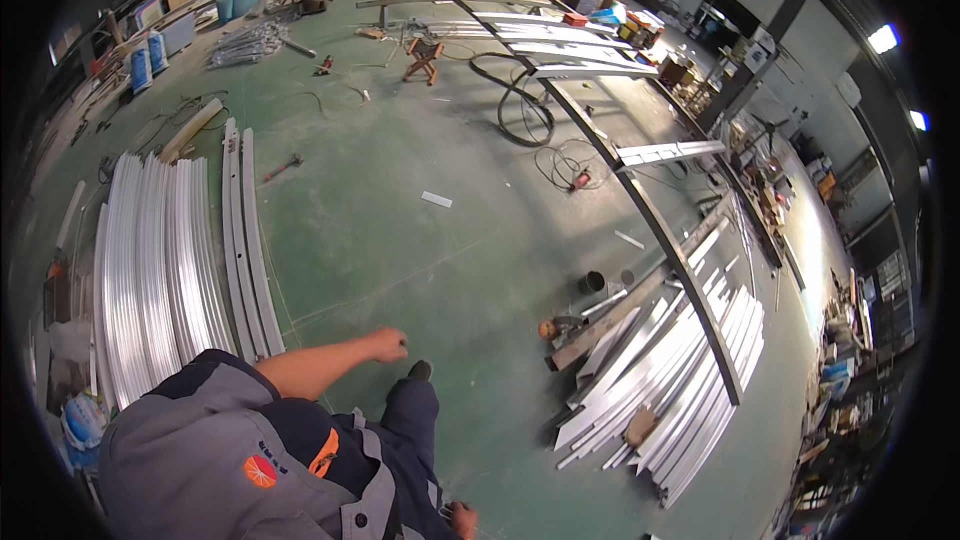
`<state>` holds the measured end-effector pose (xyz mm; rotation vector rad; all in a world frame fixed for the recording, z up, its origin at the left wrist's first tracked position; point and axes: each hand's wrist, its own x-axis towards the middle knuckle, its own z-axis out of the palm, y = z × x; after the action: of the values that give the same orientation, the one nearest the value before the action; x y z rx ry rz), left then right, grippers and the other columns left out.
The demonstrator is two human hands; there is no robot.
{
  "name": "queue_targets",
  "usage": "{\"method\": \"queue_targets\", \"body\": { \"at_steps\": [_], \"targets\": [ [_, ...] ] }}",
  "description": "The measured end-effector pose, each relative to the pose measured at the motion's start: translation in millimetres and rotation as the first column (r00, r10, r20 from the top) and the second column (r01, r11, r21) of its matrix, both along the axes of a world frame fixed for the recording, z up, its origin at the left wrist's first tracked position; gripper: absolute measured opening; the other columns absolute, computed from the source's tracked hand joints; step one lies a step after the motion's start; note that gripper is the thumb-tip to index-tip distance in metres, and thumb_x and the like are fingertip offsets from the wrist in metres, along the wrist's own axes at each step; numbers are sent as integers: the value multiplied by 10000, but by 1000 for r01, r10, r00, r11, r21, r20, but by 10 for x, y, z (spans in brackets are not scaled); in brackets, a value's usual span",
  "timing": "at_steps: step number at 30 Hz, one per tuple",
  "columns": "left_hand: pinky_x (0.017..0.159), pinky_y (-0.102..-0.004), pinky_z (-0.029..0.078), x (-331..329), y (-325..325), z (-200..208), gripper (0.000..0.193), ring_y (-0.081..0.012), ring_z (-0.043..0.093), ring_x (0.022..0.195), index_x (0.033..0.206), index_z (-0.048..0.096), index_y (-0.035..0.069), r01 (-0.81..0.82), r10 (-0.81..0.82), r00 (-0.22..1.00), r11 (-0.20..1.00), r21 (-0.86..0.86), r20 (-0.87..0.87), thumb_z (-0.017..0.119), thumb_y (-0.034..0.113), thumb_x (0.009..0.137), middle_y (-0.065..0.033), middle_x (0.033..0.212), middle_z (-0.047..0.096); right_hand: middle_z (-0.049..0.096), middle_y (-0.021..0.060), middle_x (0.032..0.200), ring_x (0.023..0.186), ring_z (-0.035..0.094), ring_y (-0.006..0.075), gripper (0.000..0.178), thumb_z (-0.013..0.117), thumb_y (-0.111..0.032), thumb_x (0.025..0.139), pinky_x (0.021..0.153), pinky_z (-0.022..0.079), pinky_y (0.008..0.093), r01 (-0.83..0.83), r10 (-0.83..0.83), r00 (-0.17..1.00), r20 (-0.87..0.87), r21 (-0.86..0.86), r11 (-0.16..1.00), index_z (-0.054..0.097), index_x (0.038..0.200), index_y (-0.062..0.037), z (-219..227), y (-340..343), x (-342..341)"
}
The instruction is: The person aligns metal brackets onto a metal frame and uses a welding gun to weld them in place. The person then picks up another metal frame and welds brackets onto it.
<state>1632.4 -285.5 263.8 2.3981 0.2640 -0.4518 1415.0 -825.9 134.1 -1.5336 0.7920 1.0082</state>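
Note:
My left hand [387,344] is held out in front of me over the green floor [400,290], its fingers curled closed. Whether anything small is inside them is hidden. At the lower edge shows my right hand [462,520], low beside my dark trouser leg [412,420]; its fingers are too small and partly cut off to read. Neither hand touches the metal stock around me. Nearest the left arm lie long pale metal profiles [250,240], next to a broad stack of shiny ribbed metal lengths [150,270].
On the right, loose silvery strips [680,380] lie under a long dark metal beam [680,270]. A dark cylinder [592,282] stands by them. Ahead are a hammer [284,168], a small white piece [436,199], a folding stool [423,60], a red power tool [580,180] and looped cables [525,120].

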Motion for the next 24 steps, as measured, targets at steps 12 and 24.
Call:
{"method": "queue_targets", "body": {
  "at_steps": [12, 24],
  "targets": [
    [852, -514, 557, 489, 1958, -801, 416, -413, 716, 944, 1031, 785, 1, -201, 314, 832, 939, 280, -457, 737, 371, 846, -268, 1028, 745, 726, 170, 964, 767, 756, 333, 269, 611, -169, 958, 610, 608, 452, -213, 206, 975, -79, -97, 972, 657, 1130, 32, 594, 1059, 4383],
    [712, -408, 556, 2181, 2058, -843, 269, -233, 681, 748, 1019, 780, 20, -632, 533, 545, 768, 100, -647, 681, 237, 895, -113, 869, 745, 732, 106, 845, 699, 723, 212, 278, 645, -166, 911, 551, 554, 343, -249, 390, 811, 436, -345, 905, 724, 1094, 27, 1166, 2654, 9623]
  ]
}}
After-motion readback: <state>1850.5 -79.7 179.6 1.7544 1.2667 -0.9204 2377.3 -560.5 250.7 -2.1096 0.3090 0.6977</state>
